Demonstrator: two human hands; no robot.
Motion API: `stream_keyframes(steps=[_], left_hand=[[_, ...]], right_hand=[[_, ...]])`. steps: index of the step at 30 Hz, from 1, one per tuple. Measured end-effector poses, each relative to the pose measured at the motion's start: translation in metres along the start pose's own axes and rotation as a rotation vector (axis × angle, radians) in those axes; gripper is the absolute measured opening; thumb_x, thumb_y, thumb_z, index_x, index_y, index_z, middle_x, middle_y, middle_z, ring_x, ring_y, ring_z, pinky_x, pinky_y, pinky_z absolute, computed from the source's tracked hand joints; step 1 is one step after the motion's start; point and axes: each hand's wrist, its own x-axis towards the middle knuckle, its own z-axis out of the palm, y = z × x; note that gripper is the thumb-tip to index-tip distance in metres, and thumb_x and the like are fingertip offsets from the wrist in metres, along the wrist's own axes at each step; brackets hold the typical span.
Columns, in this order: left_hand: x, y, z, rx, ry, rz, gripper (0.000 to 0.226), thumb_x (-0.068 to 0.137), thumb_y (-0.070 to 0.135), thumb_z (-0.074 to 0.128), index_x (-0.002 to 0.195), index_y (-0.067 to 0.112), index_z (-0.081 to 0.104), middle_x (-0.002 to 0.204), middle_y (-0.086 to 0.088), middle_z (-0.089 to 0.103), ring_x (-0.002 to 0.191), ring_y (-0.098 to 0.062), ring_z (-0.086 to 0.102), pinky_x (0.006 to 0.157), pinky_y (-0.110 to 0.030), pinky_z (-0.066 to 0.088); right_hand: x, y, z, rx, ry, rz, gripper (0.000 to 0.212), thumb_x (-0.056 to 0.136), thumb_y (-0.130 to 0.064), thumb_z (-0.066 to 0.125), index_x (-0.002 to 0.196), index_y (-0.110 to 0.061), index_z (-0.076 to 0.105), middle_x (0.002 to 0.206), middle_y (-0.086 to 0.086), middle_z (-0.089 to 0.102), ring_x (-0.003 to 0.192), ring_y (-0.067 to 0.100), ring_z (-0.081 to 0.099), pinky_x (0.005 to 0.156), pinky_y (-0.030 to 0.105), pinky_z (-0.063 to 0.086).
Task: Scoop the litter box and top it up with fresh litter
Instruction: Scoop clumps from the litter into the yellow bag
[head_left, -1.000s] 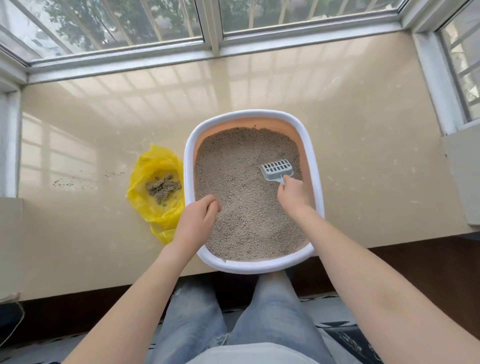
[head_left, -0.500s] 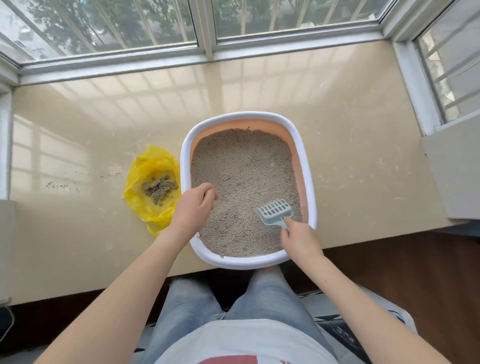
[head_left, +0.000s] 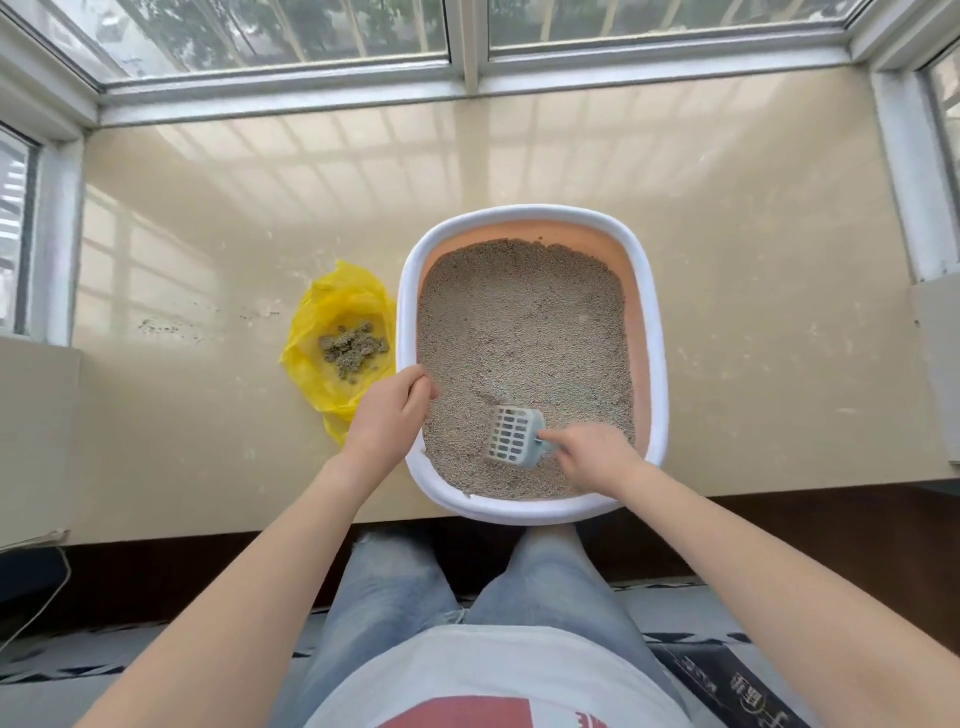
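Litter (head_left: 524, 332), grey and granular, fills a litter box (head_left: 658, 364) with a white rim and peach inner walls, which sits on a glossy beige ledge (head_left: 779, 260) under a row of windows (head_left: 467, 31). The right hand (head_left: 597, 460) curls round the handle of a pale blue slotted scoop (head_left: 514, 441), whose head lies in the litter at the near end of the box, slots facing up and pointing to the far left. A shallow furrow runs through the litter just beyond the scoop head. The left hand (head_left: 389, 415) grips the near left part of the rim, fingers curled over it into the box. Just beside the box on its left, touching or nearly touching the rim, a yellow plastic bag (head_left: 332, 312) lies open on the ledge with a small heap of dark clumps (head_left: 353, 347) inside. A few loose grains dot the ledge farther left. Below, the person's knees in light blue jeans (head_left: 384, 597) show against the dark front of the ledge.
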Motion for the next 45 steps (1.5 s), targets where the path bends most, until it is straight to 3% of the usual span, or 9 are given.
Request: stream_keyframes(steps=[4,9,14,20,23,31,37,41,45], left_hand=[[0.004,0.001,-0.004,0.025,-0.006,0.022,0.027,0.096,0.012,0.041,0.078,0.01,0.061,0.062,0.006,0.057,0.062,-0.017,0.053,0.058,-0.032,0.038],[0.006,0.003,-0.004,0.028,-0.001,0.029,0.026,0.095,0.013,0.04,0.077,0.012,0.059,0.066,-0.006,0.06,0.061,-0.022,0.053,0.057,-0.035,0.04],[0.003,0.006,-0.002,0.029,0.005,0.05,0.025,0.095,0.012,0.042,0.078,0.01,0.06,0.066,-0.01,0.061,0.068,-0.028,0.057,0.063,-0.04,0.044],[0.001,0.01,0.001,0.042,-0.018,0.074,0.025,0.095,0.012,0.041,0.077,0.008,0.058,0.066,-0.014,0.06,0.067,-0.03,0.057,0.062,-0.043,0.044],[0.002,0.015,0.002,0.042,-0.018,0.08,0.026,0.096,0.013,0.041,0.078,0.007,0.059,0.067,-0.013,0.061,0.068,-0.03,0.058,0.064,-0.044,0.044],[0.0,0.024,0.004,0.057,-0.017,0.088,0.026,0.096,0.014,0.04,0.079,0.012,0.059,0.066,-0.011,0.061,0.063,-0.03,0.056,0.054,-0.038,0.041],[-0.003,0.023,0.003,0.032,-0.007,0.087,0.026,0.096,0.012,0.041,0.08,0.009,0.061,0.066,-0.008,0.061,0.067,-0.029,0.058,0.063,-0.044,0.045],[-0.005,0.022,0.002,0.03,-0.011,0.086,0.026,0.096,0.012,0.041,0.079,0.009,0.061,0.065,-0.005,0.061,0.068,-0.027,0.059,0.066,-0.042,0.046],[-0.007,0.023,0.003,0.042,-0.015,0.086,0.026,0.096,0.012,0.041,0.079,0.01,0.06,0.065,-0.009,0.06,0.066,-0.029,0.057,0.06,-0.041,0.044]], right_hand=[[-0.035,0.038,-0.011,-0.14,-0.016,0.092,0.038,0.097,-0.023,0.039,0.132,-0.029,0.052,0.106,0.001,0.067,0.097,0.021,0.062,0.074,0.033,0.05],[-0.021,0.008,-0.018,-0.14,0.036,0.006,0.035,0.097,-0.024,0.04,0.13,-0.027,0.052,0.094,0.002,0.062,0.084,0.021,0.061,0.062,0.029,0.044],[0.002,-0.017,-0.01,-0.198,-0.025,-0.139,0.038,0.095,-0.017,0.042,0.129,-0.026,0.053,0.085,0.0,0.054,0.081,0.023,0.059,0.06,0.029,0.041],[-0.034,0.057,-0.026,-0.286,-0.101,0.0,0.05,0.094,-0.017,0.041,0.141,-0.035,0.044,0.11,0.001,0.064,0.102,0.023,0.061,0.075,0.031,0.046],[-0.046,0.079,-0.043,-0.379,-0.118,0.049,0.046,0.093,-0.017,0.043,0.136,-0.034,0.049,0.111,-0.001,0.064,0.105,0.022,0.061,0.077,0.03,0.048],[-0.018,0.032,-0.045,-0.341,0.02,0.004,0.044,0.095,-0.018,0.043,0.136,-0.032,0.049,0.099,0.001,0.064,0.091,0.021,0.062,0.061,0.027,0.039],[-0.013,0.022,-0.021,-0.307,-0.08,-0.031,0.047,0.092,-0.016,0.044,0.136,-0.031,0.05,0.1,0.0,0.064,0.093,0.022,0.062,0.073,0.032,0.051],[-0.043,0.057,-0.027,-0.341,-0.131,0.043,0.049,0.095,-0.016,0.041,0.141,-0.034,0.044,0.115,0.0,0.063,0.108,0.021,0.059,0.08,0.031,0.047],[-0.058,0.074,-0.037,-0.345,-0.082,0.149,0.044,0.095,-0.02,0.041,0.136,-0.035,0.049,0.113,-0.001,0.064,0.107,0.021,0.061,0.077,0.029,0.046]])
